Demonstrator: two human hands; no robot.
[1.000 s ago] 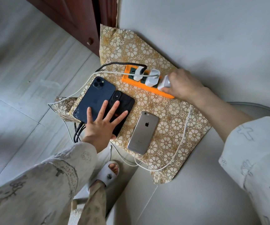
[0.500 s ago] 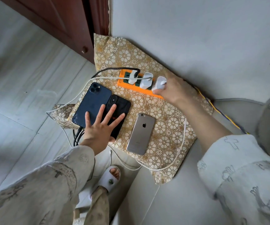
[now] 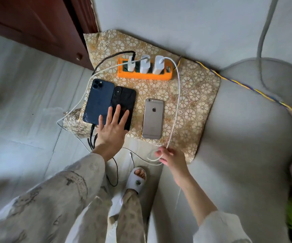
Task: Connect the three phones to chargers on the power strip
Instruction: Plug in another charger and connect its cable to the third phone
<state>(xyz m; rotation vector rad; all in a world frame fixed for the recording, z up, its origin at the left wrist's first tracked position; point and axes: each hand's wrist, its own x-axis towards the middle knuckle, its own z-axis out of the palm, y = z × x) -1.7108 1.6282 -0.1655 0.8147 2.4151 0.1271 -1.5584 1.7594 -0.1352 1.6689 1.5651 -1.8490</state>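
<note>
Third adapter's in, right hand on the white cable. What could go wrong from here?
1. The right hand grips the white cable mid-run; a tug could unseat its adapter or drag the orange power strip.
2. Loose cables hang beside the slippered foot, a possible snag.
3. The left hand rests on two overlapping phones near the cushion edge; they might slide.

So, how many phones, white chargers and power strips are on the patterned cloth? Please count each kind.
Phones: 3 (blue, black, silver)
White chargers: 3 (), all in the strip
Power strips: 1, orange
Total: 7
</note>
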